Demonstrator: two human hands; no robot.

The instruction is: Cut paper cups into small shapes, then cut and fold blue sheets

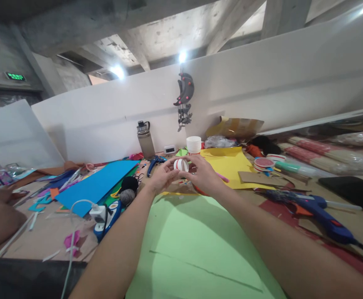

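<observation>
My left hand (pixel 165 173) and my right hand (pixel 201 170) meet in front of me, both with fingers curled round a small white paper cup (pixel 183 165). The cup is tipped on its side, and a bit of red shows on it. Below my wrists lies a large light green sheet (pixel 196 236) with a dark line or crease across it. Just behind my hands stands a stack of white paper cups (pixel 193 143). A yellow sheet (pixel 228 162) spreads out to the right of my fingers.
Right of me lies a blue hot glue gun (pixel 327 218). On the left are blue card (pixel 100 182), a power strip (pixel 108 220) with a white cable, and yarn balls (pixel 128 193). A bottle (pixel 145 141) stands by the partition. Another person's arm (pixel 0 216) rests far left.
</observation>
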